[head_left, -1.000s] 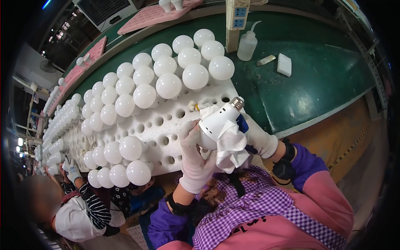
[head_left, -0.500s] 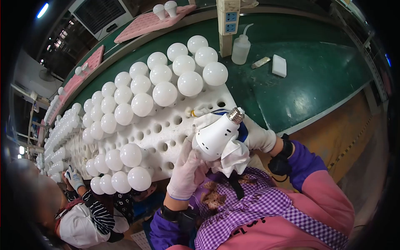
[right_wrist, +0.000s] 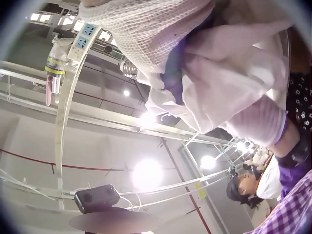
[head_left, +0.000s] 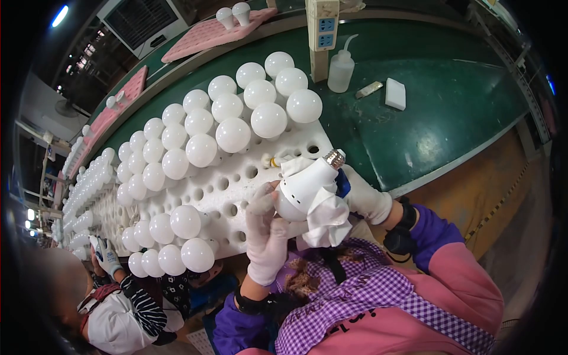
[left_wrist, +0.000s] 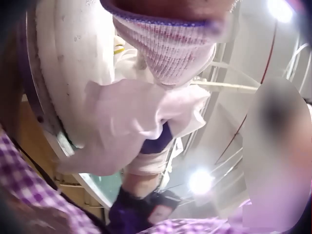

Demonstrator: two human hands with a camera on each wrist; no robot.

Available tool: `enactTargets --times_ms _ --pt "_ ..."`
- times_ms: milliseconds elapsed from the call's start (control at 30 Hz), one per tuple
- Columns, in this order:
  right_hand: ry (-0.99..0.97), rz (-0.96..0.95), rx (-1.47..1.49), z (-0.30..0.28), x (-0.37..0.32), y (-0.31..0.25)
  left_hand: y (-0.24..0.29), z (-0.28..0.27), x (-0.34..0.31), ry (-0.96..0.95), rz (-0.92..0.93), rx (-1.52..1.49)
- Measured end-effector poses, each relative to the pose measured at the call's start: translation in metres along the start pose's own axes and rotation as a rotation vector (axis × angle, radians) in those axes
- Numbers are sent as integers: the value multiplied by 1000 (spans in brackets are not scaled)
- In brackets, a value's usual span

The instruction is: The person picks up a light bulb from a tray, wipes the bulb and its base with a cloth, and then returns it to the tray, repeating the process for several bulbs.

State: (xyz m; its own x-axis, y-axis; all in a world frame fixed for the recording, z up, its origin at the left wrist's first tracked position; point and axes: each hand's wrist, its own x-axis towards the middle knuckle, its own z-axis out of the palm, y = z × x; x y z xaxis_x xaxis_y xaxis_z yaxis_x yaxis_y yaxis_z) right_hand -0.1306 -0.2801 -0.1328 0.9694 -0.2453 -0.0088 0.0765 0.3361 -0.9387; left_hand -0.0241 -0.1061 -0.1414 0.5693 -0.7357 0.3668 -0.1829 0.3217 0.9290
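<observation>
A large white bulb (head_left: 305, 188) with a metal screw base (head_left: 334, 158) is held between both gloved hands above the foam tray. My left hand (head_left: 264, 236) grips its round end from the left, thumb and fingers around it. On the other side my right hand (head_left: 365, 198) holds the bulb through a white cloth (head_left: 327, 219), which hangs down over its lower side. In the left wrist view the cloth (left_wrist: 122, 122) hides most of the bulb. The right wrist view shows the right glove (right_wrist: 151, 39) beside the cloth (right_wrist: 229, 73), with the screw base (right_wrist: 128, 68) sticking out.
Rows of white bulbs (head_left: 233, 135) stand in the holed foam tray (head_left: 236, 195). On the green table (head_left: 438, 130) are a squeeze bottle (head_left: 341, 72), a white block (head_left: 395, 94) and a small item (head_left: 369, 90), near a socket post (head_left: 319, 62). Another person (head_left: 118, 313) sits at lower left.
Over the last second the bulb has shifted slightly left and down in view. My left hand's fingers have changed their place on its round end, and the cloth has moved over its side.
</observation>
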Motion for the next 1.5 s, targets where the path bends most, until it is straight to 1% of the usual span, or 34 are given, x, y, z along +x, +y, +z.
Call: enactTargets --times_ms 33,67,133,167,200,267,300,367,400,467,500,533,600,633,733,767,800,833,867,900,933,967,1033,1067,1133,1167,1200,1267,1300,1333,1400,1433,1467,1500 --pt "11 9 -5 -2 -1 1 5 -3 -2 72 -226 -101" --pt "14 11 -6 -1 -1 -2 4 -8 -4 71 -227 -104" --pt "-40 -72 -66 -1 -2 -10 9 -10 3 186 -845 -869" --pt "-10 -14 -65 -8 -1 2 18 -7 5 60 -798 -920" --pt "-7 -16 -68 -9 0 1 17 -8 6 55 -798 -921" --pt "-93 -104 -167 -10 3 -2 14 -11 6 -63 -734 -904" --pt "-94 -102 -168 -9 2 -3 16 -8 7 -62 -734 -906" --pt "-52 -40 -105 -6 0 -5 24 1 9 -30 -563 -625" --pt "-60 -35 -101 -2 0 -8 22 0 8 -20 -563 -623" --pt "37 27 49 5 -2 -14 15 -1 6 -81 -375 -390" --pt "70 12 91 8 -3 -14 12 -1 3 -57 -340 -324" --pt "69 13 92 8 -2 -10 6 0 0 -55 -340 -323" --pt "121 20 10 5 0 -2 -8 4 -4 -24 -37 -39" --pt "120 21 10 7 0 -1 -12 7 -3 -33 114 57" --pt "84 11 25 12 -1 -5 -7 6 -2 -41 79 113" --pt "105 53 29 14 -2 -6 -6 5 -2 -41 81 116" --pt "127 93 31 14 -3 -7 -5 4 -2 -21 -75 14" --pt "126 88 30 9 -5 -4 -5 4 -1 -3 -230 -88" --pt "135 68 -62 1 -8 2 -2 6 1 -4 -227 -86" --pt "144 46 -152 -5 -9 5 3 9 3 36 -273 -194" --pt "219 33 -100 0 -13 -14 7 11 5 76 -318 -302" --pt "299 -44 -242 -7 -16 -25 12 8 8 76 -315 -300" --pt "478 -202 -543 -26 -26 -47 18 3 10 98 -381 -397" --pt "575 -286 -701 -35 -29 -56 16 2 10 98 -380 -397" --pt "641 -415 -1155 -62 -27 -62 12 -1 10 144 -365 -386" --pt "607 -357 -1349 -75 -26 -58 13 -1 11 150 -362 -380" --pt "479 -269 -1617 -72 -23 -62 13 1 12 128 -394 -347" --pt "364 -223 -1815 -67 -28 -59 13 2 14 110 -420 -310" --pt "331 -354 -1787 -51 -25 -72 12 2 15 93 -410 -290" --pt "322 -355 -1783 -38 -22 -85 11 2 15 75 -408 -269" --pt "290 166 -690 -20 -19 -100 14 1 19 69 -437 -263" --pt "192 20 -505 -28 -10 -86 14 1 23 41 -420 -246" --pt "132 4 -656 -24 1 -87 15 2 26 12 -402 -228" --pt "112 78 -454 -21 5 -85 14 6 29 28 -348 -275"
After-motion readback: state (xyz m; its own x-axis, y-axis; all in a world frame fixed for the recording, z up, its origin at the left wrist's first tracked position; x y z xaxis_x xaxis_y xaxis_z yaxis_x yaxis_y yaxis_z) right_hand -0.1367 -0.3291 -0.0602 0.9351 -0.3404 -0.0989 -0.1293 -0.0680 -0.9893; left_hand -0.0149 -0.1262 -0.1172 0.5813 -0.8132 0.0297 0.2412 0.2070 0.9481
